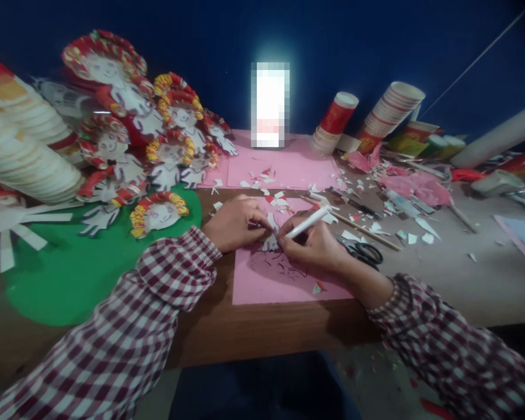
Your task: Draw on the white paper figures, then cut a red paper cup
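A small white paper cutout point(269, 242) lies over a pink sheet point(249, 286) that carries dark pen marks. My left hand point(240, 224) pinches the cutout's upper left edge. In my right hand point(312, 242) is a white marker point(308, 221), its tip down at the cutout's right side; the tip itself is hidden by my fingers. Black-handled scissors point(363, 252) lie just beyond my right wrist. A scrap of printed paper point(318, 287) rests on the pink sheet near its front edge.
Paper figures with curled red and yellow hair point(170, 151) stand at the left, by a green round sheet point(70, 274) and stacked cups point(21, 146). More cups point(389, 111) stand at the back right. White scraps, a wooden stick point(367, 230) and pink paper point(415, 186) litter the right side.
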Tool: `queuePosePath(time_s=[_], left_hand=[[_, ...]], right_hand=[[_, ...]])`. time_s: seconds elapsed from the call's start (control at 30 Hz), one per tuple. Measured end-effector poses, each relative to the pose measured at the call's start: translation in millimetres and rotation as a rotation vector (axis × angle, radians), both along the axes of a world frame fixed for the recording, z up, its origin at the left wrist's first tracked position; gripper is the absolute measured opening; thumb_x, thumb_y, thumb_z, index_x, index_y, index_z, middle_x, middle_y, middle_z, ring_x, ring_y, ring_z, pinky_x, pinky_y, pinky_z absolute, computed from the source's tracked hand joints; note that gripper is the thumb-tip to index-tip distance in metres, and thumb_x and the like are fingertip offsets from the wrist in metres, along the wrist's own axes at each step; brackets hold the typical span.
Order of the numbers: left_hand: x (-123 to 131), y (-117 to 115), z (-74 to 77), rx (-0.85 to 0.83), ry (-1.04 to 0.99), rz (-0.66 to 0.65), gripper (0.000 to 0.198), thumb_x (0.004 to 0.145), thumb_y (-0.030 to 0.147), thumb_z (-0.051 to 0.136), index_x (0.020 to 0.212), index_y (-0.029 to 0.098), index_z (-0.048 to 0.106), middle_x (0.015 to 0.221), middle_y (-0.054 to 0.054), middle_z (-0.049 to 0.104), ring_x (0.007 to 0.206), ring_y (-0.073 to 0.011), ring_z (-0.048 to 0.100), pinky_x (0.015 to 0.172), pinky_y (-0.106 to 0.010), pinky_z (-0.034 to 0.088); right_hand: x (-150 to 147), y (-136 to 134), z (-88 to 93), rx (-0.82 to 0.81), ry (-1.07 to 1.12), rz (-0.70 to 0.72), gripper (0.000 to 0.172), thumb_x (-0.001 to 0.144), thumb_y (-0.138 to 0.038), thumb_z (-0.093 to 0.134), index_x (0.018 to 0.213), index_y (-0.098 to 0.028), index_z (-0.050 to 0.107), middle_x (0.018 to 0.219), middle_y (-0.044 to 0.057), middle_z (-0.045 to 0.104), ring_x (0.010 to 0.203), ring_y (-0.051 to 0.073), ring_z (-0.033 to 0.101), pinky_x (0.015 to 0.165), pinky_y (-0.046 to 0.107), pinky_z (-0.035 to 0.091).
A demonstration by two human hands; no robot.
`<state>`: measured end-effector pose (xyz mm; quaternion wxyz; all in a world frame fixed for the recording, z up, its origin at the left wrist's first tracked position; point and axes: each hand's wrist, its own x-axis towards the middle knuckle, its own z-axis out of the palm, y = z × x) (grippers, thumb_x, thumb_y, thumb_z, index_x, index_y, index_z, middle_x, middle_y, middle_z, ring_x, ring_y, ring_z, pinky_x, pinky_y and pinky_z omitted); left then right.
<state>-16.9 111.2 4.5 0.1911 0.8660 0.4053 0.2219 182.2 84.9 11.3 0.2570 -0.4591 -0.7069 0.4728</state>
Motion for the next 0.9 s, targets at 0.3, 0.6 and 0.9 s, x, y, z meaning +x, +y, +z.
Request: queuePosePath(time_s=[0.3, 0.6, 0.9], left_hand=[[-0.1, -0.1, 0.4, -0.004, 0.004, 0.004, 0.012, 0.076, 0.023, 0.061, 0.078, 0.025, 0.073, 0.082, 0.000, 0.068, 0.081, -0.0147, 0.058, 0.082, -0.032, 0.039], [0.1, 0.0, 0.2, -0.001, -0.004, 0.005, 0.012, 0.075, 0.021, 0.061, 0.078, 0.024, 0.073, 0.082, 0.000, 0.069, 0.080, -0.0147, 0.057, 0.081, -0.031, 0.039], [-0.2, 0.3, 0.4, -0.012, 0.010, 0.007, 0.012, 0.076, 0.025, 0.061, 0.078, 0.025, 0.073, 0.082, 0.000, 0.068, 0.080, -0.0154, 0.057, 0.081, -0.032, 0.039]], right_hand=[[0.5, 0.2, -0.1, -0.007, 0.004, 0.005, 0.007, 0.073, -0.018, 0.054, 0.078, -0.015, 0.059, 0.057, -0.003, 0.051, 0.047, 0.007, 0.043, 0.042, 0.018, 0.035], [0.4, 0.7, 1.0, 0.018, -0.001, 0.002, 0.006, 0.072, -0.017, 0.054, 0.076, -0.015, 0.059, 0.056, -0.003, 0.053, 0.048, 0.007, 0.046, 0.044, 0.019, 0.036], [2.0, 2.5, -0.8, 0.034, -0.018, 0.020, 0.007, 0.072, -0.018, 0.054, 0.076, -0.015, 0.059, 0.056, -0.002, 0.054, 0.048, 0.008, 0.046, 0.043, 0.019, 0.035]])
